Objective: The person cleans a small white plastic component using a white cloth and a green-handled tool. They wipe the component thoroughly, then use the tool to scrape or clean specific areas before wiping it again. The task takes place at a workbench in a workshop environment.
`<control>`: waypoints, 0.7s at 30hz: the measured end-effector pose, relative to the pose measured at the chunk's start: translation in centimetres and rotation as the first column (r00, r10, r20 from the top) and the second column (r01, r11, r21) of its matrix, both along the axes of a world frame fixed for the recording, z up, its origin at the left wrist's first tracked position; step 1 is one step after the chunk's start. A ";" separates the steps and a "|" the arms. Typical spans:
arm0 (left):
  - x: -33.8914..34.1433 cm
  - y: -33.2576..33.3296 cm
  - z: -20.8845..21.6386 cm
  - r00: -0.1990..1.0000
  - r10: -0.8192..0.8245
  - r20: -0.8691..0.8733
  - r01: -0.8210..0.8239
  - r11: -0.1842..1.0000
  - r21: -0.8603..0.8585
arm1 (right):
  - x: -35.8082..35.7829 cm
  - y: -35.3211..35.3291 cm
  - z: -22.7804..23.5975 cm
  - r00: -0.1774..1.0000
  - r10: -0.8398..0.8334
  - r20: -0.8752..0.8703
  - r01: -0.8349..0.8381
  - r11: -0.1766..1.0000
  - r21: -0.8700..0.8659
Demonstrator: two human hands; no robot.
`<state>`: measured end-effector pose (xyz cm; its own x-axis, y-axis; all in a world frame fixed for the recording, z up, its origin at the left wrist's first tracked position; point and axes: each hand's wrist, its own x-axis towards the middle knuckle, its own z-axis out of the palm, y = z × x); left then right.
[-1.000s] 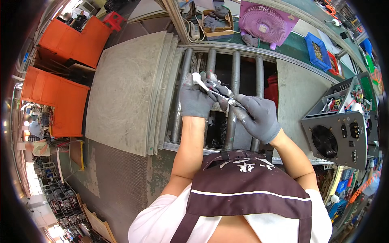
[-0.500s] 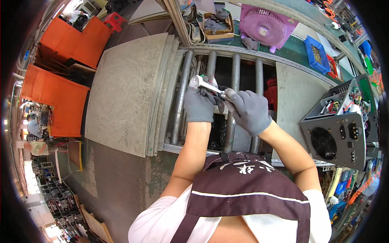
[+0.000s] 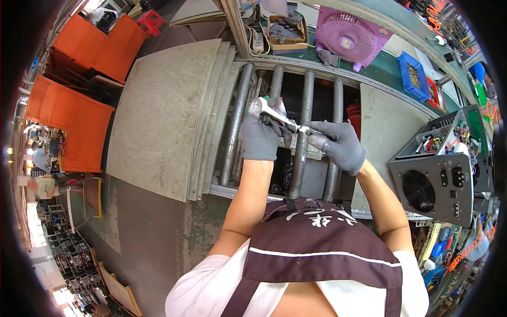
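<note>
My left hand (image 3: 262, 129), in a grey glove with dark stains, is closed around a slim white tube-like thing (image 3: 277, 114). The thing slants down to the right and narrows toward a small whitish tip over a roller. My right hand (image 3: 340, 143), gloved in grey too, is beside that tip with its thumb and fingers pinched together. What lies between those fingers is too small to make out. Both hands are above the metal rollers (image 3: 300, 164) of a conveyor frame, and dark material shows in the gaps underneath.
A stack of large grey boards (image 3: 158, 116) stands left of the rollers. To the right are a grey panel (image 3: 385, 127) and an opened metal equipment case (image 3: 433, 185) with a fan and wiring. Along the back are a purple fan (image 3: 346, 39), a box of gloves (image 3: 287, 31) and a blue bin (image 3: 413, 76).
My right hand has moved right and slightly down, off the white thing's shaft to beside its tip, which now shows. My left hand holds nearly the same place.
</note>
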<state>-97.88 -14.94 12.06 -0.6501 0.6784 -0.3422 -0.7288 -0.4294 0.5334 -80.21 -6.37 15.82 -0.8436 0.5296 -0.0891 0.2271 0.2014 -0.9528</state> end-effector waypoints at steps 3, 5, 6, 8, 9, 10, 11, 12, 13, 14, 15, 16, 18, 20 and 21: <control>-0.4 -0.1 -0.3 0.999 -0.033 0.026 0.033 0.999 0.000 | 0.3 0.1 -0.6 0.997 -0.014 -0.071 0.019 0.997 0.069; -0.6 -0.4 -0.7 0.997 -0.078 -0.002 0.078 0.996 0.043 | 0.3 0.1 -0.6 0.994 -0.024 -0.105 0.034 0.995 0.093; -0.7 -0.4 -0.8 0.997 -0.078 0.012 0.077 0.996 0.051 | 0.3 0.1 -0.4 0.995 -0.030 -0.097 0.037 0.996 0.080; -0.9 -0.3 -0.9 0.996 -0.080 0.043 0.077 0.995 0.069 | 0.5 0.2 -0.1 0.997 -0.032 -0.072 0.037 0.998 0.058; -0.9 -0.3 -0.8 0.995 -0.061 0.080 0.057 0.997 0.046 | 0.6 0.3 0.1 0.998 -0.029 -0.057 0.031 0.998 0.049; -0.8 -0.4 -0.3 0.992 -0.041 0.117 0.038 0.999 0.023 | 0.8 0.3 0.2 0.999 -0.025 -0.041 0.027 0.999 0.039; -0.7 -0.4 0.1 0.988 -0.020 0.153 0.020 1.000 -0.002 | 0.9 0.4 0.2 0.998 -0.037 -0.056 0.038 0.999 0.019; -0.7 -0.3 0.2 0.989 -0.017 0.148 0.016 1.000 0.007 | 1.0 0.4 0.1 0.996 -0.048 -0.071 0.048 0.999 0.000; -0.8 -0.3 0.3 0.990 -0.014 0.143 0.011 1.000 0.018 | 1.1 0.4 0.1 0.994 -0.060 -0.086 0.058 0.998 -0.019; -0.8 -0.2 0.4 0.990 -0.010 0.138 0.007 1.000 0.028 | 1.3 0.4 0.0 0.995 -0.061 -0.082 0.059 0.998 -0.028; -0.7 -0.1 0.7 0.988 0.010 0.153 -0.013 1.000 0.015 | 1.4 0.4 -0.2 0.995 -0.062 -0.078 0.060 0.998 -0.037; -0.5 0.0 1.1 0.985 0.032 0.169 -0.033 0.999 0.000 | 1.5 0.3 -0.3 0.995 -0.062 -0.074 0.059 0.997 -0.047; -0.6 -0.1 1.1 0.988 0.023 0.155 -0.023 1.000 -0.001 | 1.6 0.3 0.1 0.992 -0.056 -0.113 0.049 0.997 -0.064; -1.1 -0.5 0.3 0.995 -0.037 0.096 0.034 0.999 0.031 | 1.8 0.5 0.4 0.988 -0.057 -0.141 0.049 0.997 -0.061; -1.0 -0.6 0.0 0.998 -0.063 0.014 0.063 0.998 0.018 | 2.0 0.6 0.5 0.987 -0.062 -0.151 0.054 0.997 -0.052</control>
<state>-98.90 -15.54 12.06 -0.6011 0.7238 -0.3388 -0.7623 -0.3920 0.5151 -78.18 -5.76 16.32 -0.8172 0.5762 0.0118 0.0887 0.1460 -0.9853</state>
